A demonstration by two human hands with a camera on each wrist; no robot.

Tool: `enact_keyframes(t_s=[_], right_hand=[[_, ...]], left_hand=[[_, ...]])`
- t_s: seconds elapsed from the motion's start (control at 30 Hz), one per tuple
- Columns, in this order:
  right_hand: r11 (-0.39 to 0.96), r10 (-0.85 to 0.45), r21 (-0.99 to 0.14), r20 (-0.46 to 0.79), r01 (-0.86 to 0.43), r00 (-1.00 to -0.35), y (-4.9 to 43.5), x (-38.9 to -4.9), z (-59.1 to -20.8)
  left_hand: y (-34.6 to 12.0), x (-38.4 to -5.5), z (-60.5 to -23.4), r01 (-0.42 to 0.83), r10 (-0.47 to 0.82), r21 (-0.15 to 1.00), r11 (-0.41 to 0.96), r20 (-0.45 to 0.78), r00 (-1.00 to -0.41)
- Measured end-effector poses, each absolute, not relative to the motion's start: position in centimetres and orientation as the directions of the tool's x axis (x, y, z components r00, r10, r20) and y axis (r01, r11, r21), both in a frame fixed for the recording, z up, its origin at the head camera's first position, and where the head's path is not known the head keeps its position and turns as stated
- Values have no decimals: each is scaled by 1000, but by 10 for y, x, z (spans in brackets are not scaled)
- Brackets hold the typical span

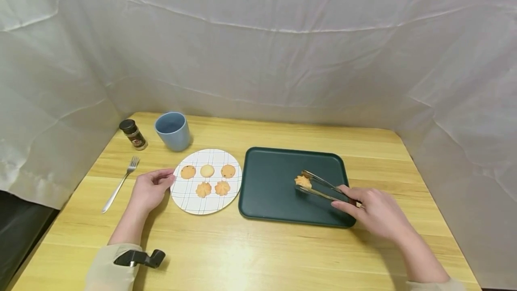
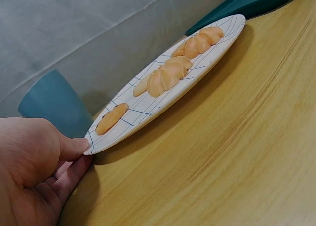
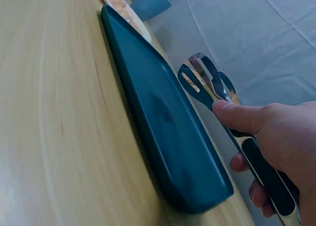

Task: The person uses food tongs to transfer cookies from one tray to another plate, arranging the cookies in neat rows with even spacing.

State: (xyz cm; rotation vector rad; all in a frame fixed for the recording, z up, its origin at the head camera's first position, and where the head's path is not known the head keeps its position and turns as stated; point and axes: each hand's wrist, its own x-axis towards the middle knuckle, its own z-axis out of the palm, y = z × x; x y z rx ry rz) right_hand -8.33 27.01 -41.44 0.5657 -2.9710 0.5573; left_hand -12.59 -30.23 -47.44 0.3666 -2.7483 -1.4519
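My left hand (image 1: 150, 190) pinches the left rim of a white plate (image 1: 187, 196) with a blue line check. In the left wrist view the thumb lies on top of that rim, the fingers below it. Several cookies are on the plate: a plain round cookie (image 1: 207, 171), two speckled ones and two ridged, flower-shaped ones. Metal tongs (image 1: 319, 192) with dark handle panels are gripped in my right hand (image 1: 377, 210). Between their tips is a ridged cookie (image 1: 303, 182), held over the dark green tray (image 1: 266, 187); a shadow falls on the tray in the right wrist view.
The tray sits just right of the plate. Behind the plate stands a blue cup (image 1: 173, 133), with a black-capped spice jar (image 1: 134, 134) to its left. A fork (image 1: 120, 186) lies left of my left hand. Pale cloth (image 1: 282, 66) hangs around the wooden table (image 1: 210, 255).
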Motion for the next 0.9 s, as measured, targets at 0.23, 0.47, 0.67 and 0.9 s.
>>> enact_keyframes(t_s=[0.23, 0.47, 0.67, 0.9], right_hand=[[846, -393, -305, 197, -437, -898, 257, -91, -413], [827, -428, -308, 199, -471, -882, 243, -96, -408], [818, -444, -318, 181, -479, -878, 231, -99, -405], [795, -469, -338, 184, -504, -864, 216, -104, -404]], left_hand=[[-302, -126, -473, -199, -212, 814, 546, -95, -973], [-302, -125, -474, -196, -210, 813, 548, -93, -973], [-302, -125, -474, -192, -210, 814, 547, -89, -974], [-302, -125, -474, -195, -211, 813, 549, -91, -973]])
